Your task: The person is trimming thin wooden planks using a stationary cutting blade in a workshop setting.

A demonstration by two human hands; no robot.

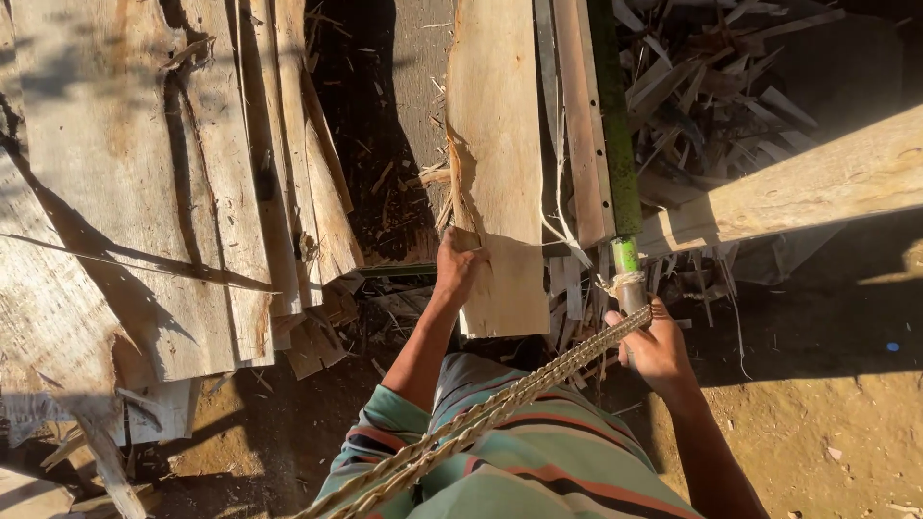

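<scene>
My left hand [456, 266] grips the torn left edge of a thin pale wood sheet [497, 144] that stands in front of me. My right hand [656, 348] is closed around the grey handle end of a long green pole [615, 144], which runs up and away beside the sheet. A braided rope [500, 408] crosses diagonally from my striped shirt up to the right hand.
A stack of thin wood sheets [144, 192] lies at the left. A thick timber beam [817, 183] crosses at the right above a heap of wood scraps [711, 77]. Bare dirt ground [817, 423] lies at the lower right.
</scene>
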